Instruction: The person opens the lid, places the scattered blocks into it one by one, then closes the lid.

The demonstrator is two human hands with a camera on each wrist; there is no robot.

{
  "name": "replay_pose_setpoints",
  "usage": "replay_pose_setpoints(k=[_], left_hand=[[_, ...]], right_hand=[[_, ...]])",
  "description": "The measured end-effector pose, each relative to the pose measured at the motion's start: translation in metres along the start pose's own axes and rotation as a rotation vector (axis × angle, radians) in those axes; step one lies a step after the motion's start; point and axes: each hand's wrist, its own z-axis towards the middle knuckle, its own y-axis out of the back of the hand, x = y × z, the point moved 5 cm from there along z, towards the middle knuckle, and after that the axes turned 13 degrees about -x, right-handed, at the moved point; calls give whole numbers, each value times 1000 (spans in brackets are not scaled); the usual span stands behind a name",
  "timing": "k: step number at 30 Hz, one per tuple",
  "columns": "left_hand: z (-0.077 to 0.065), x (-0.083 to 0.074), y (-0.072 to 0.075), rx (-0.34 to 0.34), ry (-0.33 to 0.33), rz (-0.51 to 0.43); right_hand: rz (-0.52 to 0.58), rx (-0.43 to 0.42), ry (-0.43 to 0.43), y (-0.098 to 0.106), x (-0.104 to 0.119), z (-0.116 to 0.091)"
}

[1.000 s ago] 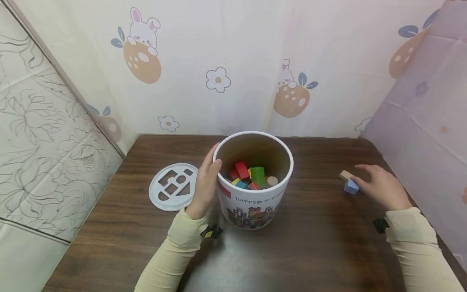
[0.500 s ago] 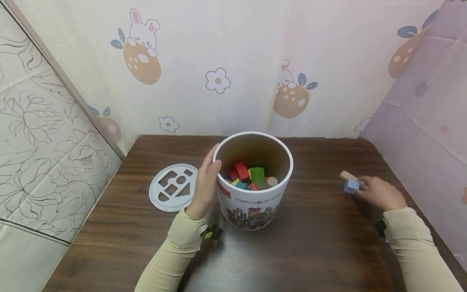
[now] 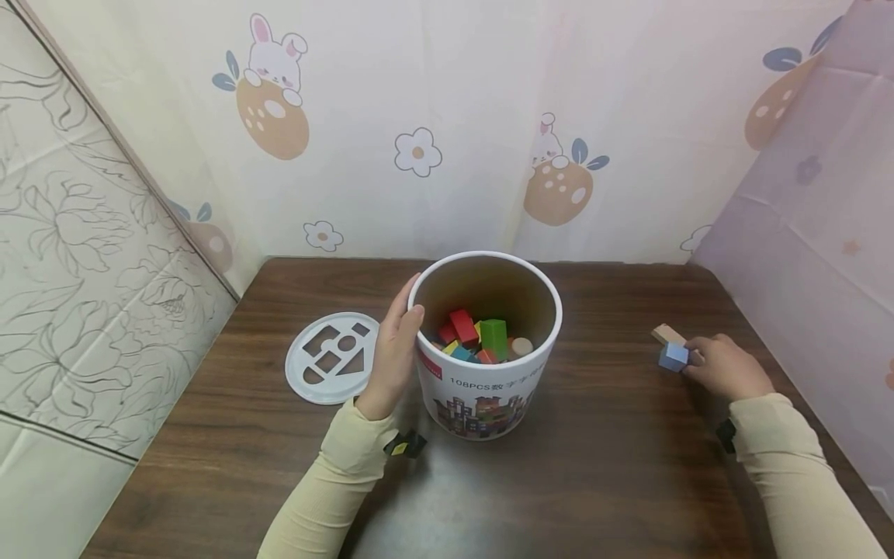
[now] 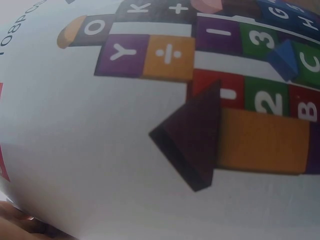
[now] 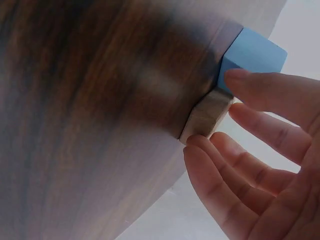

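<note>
My left hand (image 3: 391, 349) holds the white bucket (image 3: 482, 388) by its left wall, thumb near the rim. Colourful building blocks (image 3: 493, 338) lie inside it. In the left wrist view the bucket's printed side (image 4: 110, 150) fills nearly everything, with a bit of finger at lower left. Far right on the table, my right hand (image 3: 729, 367) grips a light-blue block (image 3: 673, 356) and a plain wooden block (image 3: 667, 335) lying side by side. In the right wrist view the thumb touches the blue block (image 5: 252, 52), and fingertips touch the wooden block (image 5: 206, 117).
A white lid (image 3: 331, 359) with shaped cut-outs lies on the dark wooden table (image 3: 594, 481), left of the bucket. Patterned curtain (image 3: 475, 140) hangs behind the table, and a purplish cloth (image 3: 817, 248) lines the right side.
My right hand has come down to the two blocks and its fingers have closed in on them. The blocks have barely shifted. My left hand and the bucket have stayed put.
</note>
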Motion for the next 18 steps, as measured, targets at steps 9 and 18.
replay_pose_setpoints(k=[9, 18], left_hand=[[0, -1, 0, -2, -4, 9], [-1, -3, 0, 0, -16, 2]], right_hand=[[6, -8, 13, -3, -3, 5], [-26, -24, -30, -3, -8, 7]])
